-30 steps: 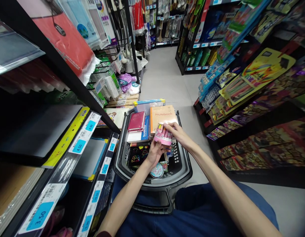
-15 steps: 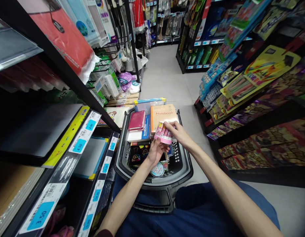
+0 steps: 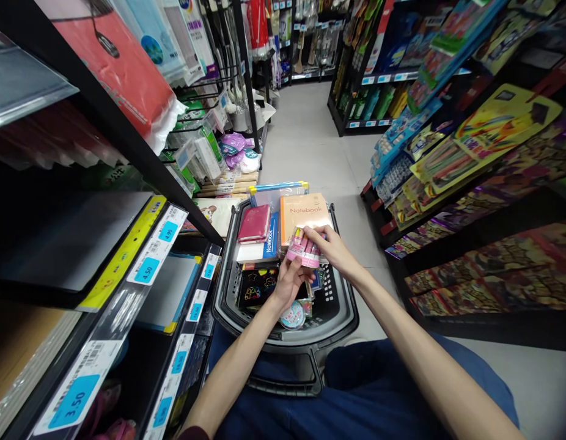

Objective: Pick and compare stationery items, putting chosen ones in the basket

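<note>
Both hands hold a small clear-and-pink pack (image 3: 304,249) above the basket; short pink pieces and a yellow one show in it, their kind unclear. My left hand (image 3: 290,283) grips its lower edge, thumb in front. From the upper right, my right hand (image 3: 331,245) has its fingertips on the top edge. Beneath lies a black shopping basket (image 3: 246,327) with a grey rim. In it are an orange notebook (image 3: 305,211), a dark red notebook (image 3: 254,223), a blue-and-white notebook (image 3: 271,237), a black sheet with colourful drawings (image 3: 255,287) and a round light-blue item (image 3: 293,315).
At the left stands a shelf with price labels (image 3: 148,270) and plastic folders (image 3: 173,284). Hanging packets (image 3: 470,153) fill a rack on the right. The grey floor aisle (image 3: 310,134) runs ahead between them. My knees (image 3: 374,379) are close to the basket.
The pack has tilted slightly and shifted a touch to the right in my fingers. Both hands keep nearly the same place, and the basket's contents look unmoved.
</note>
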A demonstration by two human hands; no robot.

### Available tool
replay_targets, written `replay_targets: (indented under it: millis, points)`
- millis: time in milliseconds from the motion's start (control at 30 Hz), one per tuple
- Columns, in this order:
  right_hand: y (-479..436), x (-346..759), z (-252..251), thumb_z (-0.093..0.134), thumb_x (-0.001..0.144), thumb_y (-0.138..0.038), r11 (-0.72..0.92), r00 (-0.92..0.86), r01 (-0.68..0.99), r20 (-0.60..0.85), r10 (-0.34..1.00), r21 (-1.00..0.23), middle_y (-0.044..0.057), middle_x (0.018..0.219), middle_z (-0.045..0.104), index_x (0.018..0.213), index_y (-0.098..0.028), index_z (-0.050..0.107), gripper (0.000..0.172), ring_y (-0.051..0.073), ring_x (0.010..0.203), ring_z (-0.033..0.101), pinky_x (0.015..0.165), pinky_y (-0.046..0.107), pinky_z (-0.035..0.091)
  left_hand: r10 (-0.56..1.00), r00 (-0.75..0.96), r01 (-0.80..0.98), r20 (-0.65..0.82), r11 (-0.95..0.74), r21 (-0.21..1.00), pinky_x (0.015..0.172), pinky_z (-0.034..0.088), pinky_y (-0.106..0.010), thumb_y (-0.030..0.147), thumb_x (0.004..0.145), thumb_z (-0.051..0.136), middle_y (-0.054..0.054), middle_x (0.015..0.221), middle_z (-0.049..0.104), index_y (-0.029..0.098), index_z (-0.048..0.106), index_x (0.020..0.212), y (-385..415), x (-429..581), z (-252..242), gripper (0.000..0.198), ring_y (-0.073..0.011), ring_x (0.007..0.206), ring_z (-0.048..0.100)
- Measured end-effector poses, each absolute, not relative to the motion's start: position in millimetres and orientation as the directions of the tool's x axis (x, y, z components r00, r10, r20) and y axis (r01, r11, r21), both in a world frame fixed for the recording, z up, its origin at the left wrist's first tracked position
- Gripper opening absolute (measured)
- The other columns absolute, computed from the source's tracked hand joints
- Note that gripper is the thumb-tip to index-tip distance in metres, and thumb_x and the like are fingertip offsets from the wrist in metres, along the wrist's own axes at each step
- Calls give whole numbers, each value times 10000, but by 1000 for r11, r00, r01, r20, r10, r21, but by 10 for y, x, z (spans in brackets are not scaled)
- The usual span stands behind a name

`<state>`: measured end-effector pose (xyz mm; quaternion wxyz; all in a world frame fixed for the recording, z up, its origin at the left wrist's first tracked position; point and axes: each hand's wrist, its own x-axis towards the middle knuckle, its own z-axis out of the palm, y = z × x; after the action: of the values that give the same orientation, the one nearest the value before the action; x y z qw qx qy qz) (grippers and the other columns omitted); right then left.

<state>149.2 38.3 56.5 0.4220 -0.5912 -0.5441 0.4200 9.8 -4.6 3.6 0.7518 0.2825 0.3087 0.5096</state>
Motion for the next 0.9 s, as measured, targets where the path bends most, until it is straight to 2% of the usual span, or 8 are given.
replay_targets:
  millis: [300, 900]
  points:
    - [365, 1479, 592, 541, 838, -722, -57, 45, 279, -46, 998, -959, 21, 926, 649, 890, -224, 597, 505, 221, 879, 593, 752, 321, 432, 920, 330, -581, -214, 376, 722, 498, 383, -246, 607, 738, 685, -29, 685, 637, 138, 576, 958, -40, 91, 83, 529, -134, 546, 581]
    - [365, 1478, 578, 549, 816, -741, -55, 69, 318, -35, 997, -946, 34, 966, 651, 910, -223, 596, 529, 228, 901, 588, 756, 320, 432, 928, 308, -574, -210, 357, 737, 506, 377, -243, 545, 739, 721, -32, 723, 660, 146, 559, 991, -27, 85, 66, 499, -131, 552, 594]
